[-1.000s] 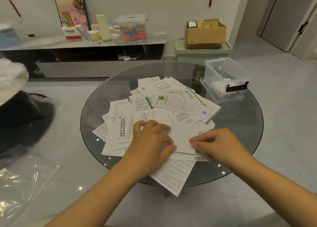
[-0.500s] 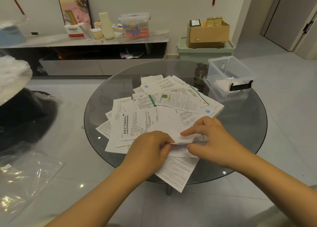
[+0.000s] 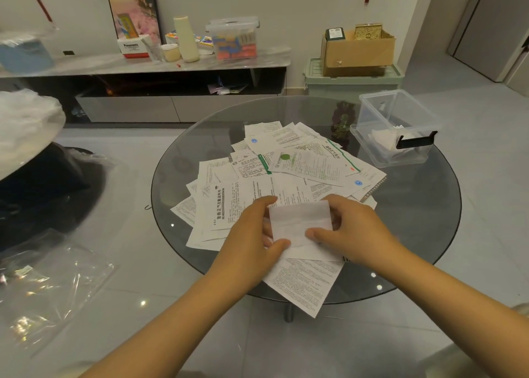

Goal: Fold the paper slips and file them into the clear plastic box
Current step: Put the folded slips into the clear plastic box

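A folded white paper slip (image 3: 299,221) is held just above the pile, near the table's front edge. My left hand (image 3: 252,229) pinches its left side with the thumb on its lower corner. My right hand (image 3: 352,229) grips its right side, thumb on the face of the slip. Several printed paper slips (image 3: 286,174) lie spread over the round glass table (image 3: 423,229). One sheet (image 3: 303,283) hangs over the front rim. The clear plastic box (image 3: 400,111) stands at the table's back right with folded slips (image 3: 383,140) inside and a black latch on its front.
A green storage bin (image 3: 352,83) with a cardboard box (image 3: 357,51) on it stands behind the table. A low cabinet (image 3: 143,63) with containers runs along the back wall. Clear plastic bags (image 3: 48,286) lie on the floor to the left.
Both hands have lifted one slip off the pile and folded it over. It now stands as a small white rectangle held between them. The view has shifted slightly.
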The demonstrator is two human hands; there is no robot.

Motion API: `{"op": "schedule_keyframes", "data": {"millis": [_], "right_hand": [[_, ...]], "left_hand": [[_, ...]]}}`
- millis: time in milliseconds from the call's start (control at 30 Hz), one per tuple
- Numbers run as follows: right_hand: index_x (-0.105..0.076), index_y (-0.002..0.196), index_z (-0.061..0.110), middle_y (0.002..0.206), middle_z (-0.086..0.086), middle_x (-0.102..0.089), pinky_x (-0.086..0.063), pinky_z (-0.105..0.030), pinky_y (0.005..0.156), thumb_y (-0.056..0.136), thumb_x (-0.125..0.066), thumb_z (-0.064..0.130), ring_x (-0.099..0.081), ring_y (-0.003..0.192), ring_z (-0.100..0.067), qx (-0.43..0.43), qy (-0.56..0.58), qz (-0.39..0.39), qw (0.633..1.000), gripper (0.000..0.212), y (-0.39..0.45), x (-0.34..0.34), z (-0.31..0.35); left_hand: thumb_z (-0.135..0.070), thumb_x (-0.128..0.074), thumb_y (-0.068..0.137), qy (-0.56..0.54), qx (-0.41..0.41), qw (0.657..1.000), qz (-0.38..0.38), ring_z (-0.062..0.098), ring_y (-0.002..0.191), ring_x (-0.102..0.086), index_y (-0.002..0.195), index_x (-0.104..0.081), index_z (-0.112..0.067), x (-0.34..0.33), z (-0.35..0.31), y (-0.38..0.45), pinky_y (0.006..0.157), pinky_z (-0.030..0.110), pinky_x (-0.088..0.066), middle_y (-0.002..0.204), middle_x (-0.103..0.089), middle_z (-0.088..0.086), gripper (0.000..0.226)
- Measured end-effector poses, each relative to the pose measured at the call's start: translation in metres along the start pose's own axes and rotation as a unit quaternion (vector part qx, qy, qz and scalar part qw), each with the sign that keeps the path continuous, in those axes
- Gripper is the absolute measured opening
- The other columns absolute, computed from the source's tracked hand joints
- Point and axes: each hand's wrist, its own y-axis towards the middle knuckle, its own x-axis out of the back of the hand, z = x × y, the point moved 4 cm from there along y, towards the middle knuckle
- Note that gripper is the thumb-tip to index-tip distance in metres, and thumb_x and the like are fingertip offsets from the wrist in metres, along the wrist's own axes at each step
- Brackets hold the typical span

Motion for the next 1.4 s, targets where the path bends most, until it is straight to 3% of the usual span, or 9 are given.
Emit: {"op": "schedule_keyframes", "data": {"millis": [100,267,467,667,800,900,967,1133,1400], "right_hand": [[-0.044,0.112,0.030,0.103,0.006,-0.054,-0.045,-0.033,0.085,0.068,-0.072,0.050,-0.049,0.101,-0.018,-0.018,-0.053,0.000,0.998,0.056,0.002,-0.011,-0.004],[-0.025,0.137,0.036,0.090,0.017,-0.042,-0.026,-0.030,0.090,0.070,-0.073,0.049,-0.036,0.103,-0.013,-0.011,-0.087,-0.010,0.996,0.083,0.006,-0.005,-0.008],[-0.036,0.123,0.045,0.108,0.006,-0.038,-0.024,-0.027,0.092,0.081,-0.068,0.025,-0.028,0.105,-0.012,0.014,-0.063,0.029,0.998,0.057,0.003,0.004,-0.011],[-0.072,0.088,0.028,0.088,0.012,-0.052,-0.034,-0.024,0.081,0.081,-0.062,0.017,-0.034,0.088,-0.009,0.177,-0.101,-0.043,0.978,0.017,-0.012,-0.003,0.000],[-0.070,0.101,0.030,0.101,0.017,-0.064,-0.034,-0.020,0.085,0.076,-0.045,0.052,-0.047,0.096,-0.008,0.164,-0.108,0.020,0.980,0.042,-0.022,-0.009,0.007],[-0.062,0.115,0.035,0.117,0.019,-0.058,-0.034,-0.023,0.090,0.070,-0.040,0.069,-0.046,0.109,-0.007,0.178,-0.168,0.034,0.969,0.061,-0.023,-0.005,0.005],[-0.057,0.120,0.036,0.124,0.020,-0.053,-0.033,-0.023,0.095,0.074,-0.050,0.067,-0.044,0.115,-0.007,0.185,-0.190,0.064,0.962,0.056,-0.023,-0.004,0.004],[-0.060,0.116,0.037,0.125,0.019,-0.056,-0.037,-0.023,0.096,0.083,-0.059,0.049,-0.047,0.116,-0.005,0.190,-0.188,0.068,0.961,0.034,-0.021,0.003,0.002],[-0.057,0.119,0.038,0.124,0.018,-0.058,-0.041,-0.025,0.094,0.088,-0.050,0.052,-0.050,0.117,-0.005,0.201,-0.232,0.107,0.946,0.035,-0.019,0.009,0.001]], "left_hand": [[-0.022,-0.070,0.082,0.022,-0.008,1.000,0.006,-0.017,0.087,-0.043,0.144,-0.020,-0.032,-0.006,0.001,0.001,0.075,-0.001,-0.034,0.117,-0.037,-0.014,0.079],[-0.023,-0.073,0.079,0.053,-0.003,0.999,0.001,0.006,0.122,-0.028,0.147,-0.012,-0.035,-0.001,0.005,0.005,0.100,0.016,-0.021,0.131,-0.024,-0.010,0.092],[-0.025,-0.064,0.087,0.145,-0.095,0.984,0.036,0.003,0.135,-0.015,0.142,-0.018,-0.042,0.002,-0.002,0.004,0.103,0.017,-0.005,0.146,-0.025,-0.016,0.074],[-0.031,-0.054,0.093,0.168,-0.127,0.974,0.079,0.004,0.133,-0.022,0.127,-0.051,-0.033,-0.001,0.001,0.005,0.099,0.014,-0.006,0.144,-0.034,-0.013,0.034],[-0.028,-0.056,0.091,0.107,-0.103,0.985,0.092,0.007,0.122,-0.038,0.115,-0.062,-0.032,-0.001,0.001,0.002,0.104,0.021,-0.028,0.133,-0.042,-0.013,0.025],[-0.025,-0.061,0.087,0.103,-0.108,0.981,0.125,-0.007,0.093,-0.048,0.116,-0.063,-0.028,-0.003,0.000,-0.001,0.082,0.001,-0.032,0.125,-0.043,-0.016,0.029],[-0.027,-0.066,0.084,0.106,-0.114,0.979,0.135,-0.009,0.087,-0.048,0.116,-0.063,-0.027,-0.004,-0.002,-0.002,0.078,-0.001,-0.032,0.120,-0.042,-0.017,0.032],[-0.037,-0.068,0.082,0.146,-0.151,0.971,0.111,-0.002,0.108,-0.036,0.113,-0.067,-0.028,-0.002,-0.004,0.003,0.099,0.020,-0.026,0.115,-0.048,-0.018,0.033],[-0.055,-0.053,0.078,0.157,-0.176,0.965,0.116,-0.005,0.119,-0.038,0.118,-0.062,-0.032,-0.006,-0.006,0.005,0.099,0.014,-0.019,0.125,-0.052,-0.022,0.046]]}}
